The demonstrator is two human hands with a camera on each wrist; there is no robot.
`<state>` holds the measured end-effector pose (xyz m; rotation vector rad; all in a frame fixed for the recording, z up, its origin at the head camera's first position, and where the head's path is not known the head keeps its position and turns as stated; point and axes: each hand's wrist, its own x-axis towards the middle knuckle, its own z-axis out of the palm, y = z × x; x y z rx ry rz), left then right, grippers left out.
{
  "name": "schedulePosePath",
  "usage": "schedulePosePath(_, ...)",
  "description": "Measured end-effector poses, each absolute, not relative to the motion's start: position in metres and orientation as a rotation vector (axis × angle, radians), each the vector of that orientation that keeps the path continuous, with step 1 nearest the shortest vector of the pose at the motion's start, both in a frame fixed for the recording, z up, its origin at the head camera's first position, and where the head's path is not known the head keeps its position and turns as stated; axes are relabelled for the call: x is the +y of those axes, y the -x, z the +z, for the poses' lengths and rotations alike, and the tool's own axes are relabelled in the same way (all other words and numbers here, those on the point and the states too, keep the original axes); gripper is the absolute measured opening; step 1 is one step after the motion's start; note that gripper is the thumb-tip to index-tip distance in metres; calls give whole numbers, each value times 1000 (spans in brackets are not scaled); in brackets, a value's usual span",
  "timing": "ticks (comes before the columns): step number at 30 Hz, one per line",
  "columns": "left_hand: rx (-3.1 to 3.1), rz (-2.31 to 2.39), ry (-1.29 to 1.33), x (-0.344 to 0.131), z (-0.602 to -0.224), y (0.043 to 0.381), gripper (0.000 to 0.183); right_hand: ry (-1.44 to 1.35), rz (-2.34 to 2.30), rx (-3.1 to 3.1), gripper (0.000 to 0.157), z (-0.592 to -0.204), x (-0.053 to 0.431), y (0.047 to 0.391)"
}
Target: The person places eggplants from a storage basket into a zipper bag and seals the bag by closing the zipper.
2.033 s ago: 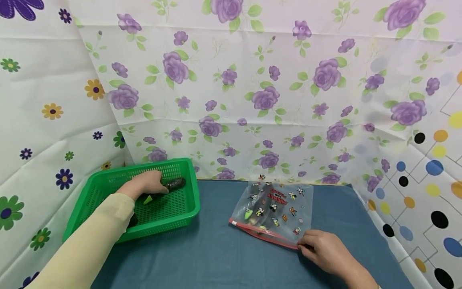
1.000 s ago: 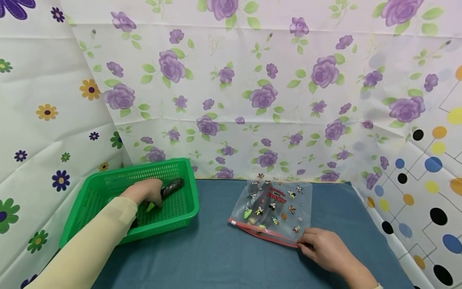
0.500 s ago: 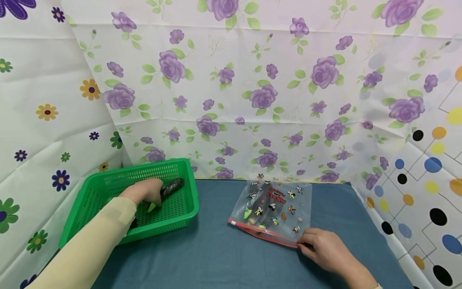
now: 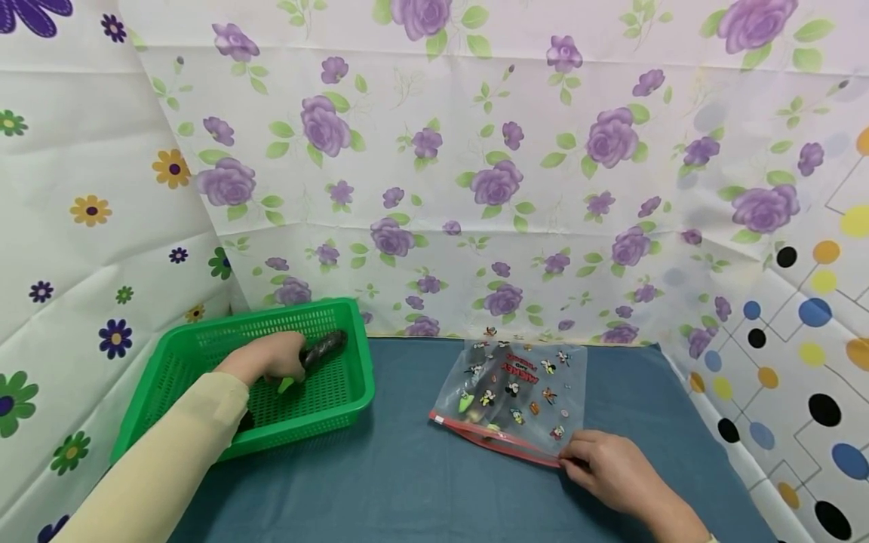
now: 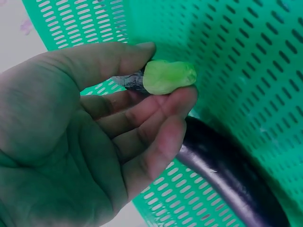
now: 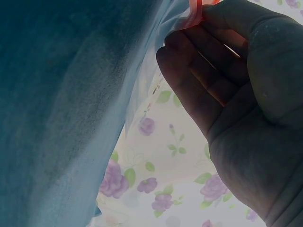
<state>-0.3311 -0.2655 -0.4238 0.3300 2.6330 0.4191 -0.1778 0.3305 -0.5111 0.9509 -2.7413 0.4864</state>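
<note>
Inside the green basket (image 4: 339,418), my left hand (image 4: 278,354) holds a dark eggplant (image 4: 326,348) near its green stem end (image 5: 169,76); thumb and fingers pinch it, and the hand hides part of the body. A second eggplant (image 5: 227,170), glossy and dark purple, lies on the basket floor below the fingers. My right hand (image 4: 611,467) pinches the near right corner of a clear zip bag (image 4: 563,377) with a red zip edge (image 4: 502,449). Through its cartoon print show a long dark shape and pale green pieces (image 4: 465,400).
The basket stands at the left on a blue cloth (image 4: 414,483), and the bag lies flat to its right. Patterned white sheets (image 4: 434,181) rise as walls behind and on both sides.
My left hand shifts slightly within the basket, and the eggplant in its grip tilts and rises a little. The right hand keeps its hold on the bag's corner.
</note>
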Motion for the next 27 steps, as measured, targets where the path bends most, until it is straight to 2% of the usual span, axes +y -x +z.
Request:
schedulePosePath(3,2646,423,-355,-265,-418,328,14,-952,489,-2741,16,-512,331,178)
schedulePosePath(10,2656,518,-390,-266,-407,327,51,-952,486,-2756,15,-512,331,177)
schedulePosePath(13,2670,531,-407,-266,-404,327,57,-952,487,-2758,15,-512,331,177)
schedulePosePath(27,2718,584,-421,-261,-390,318,66,-950,495,-2762,16,-511,331,178)
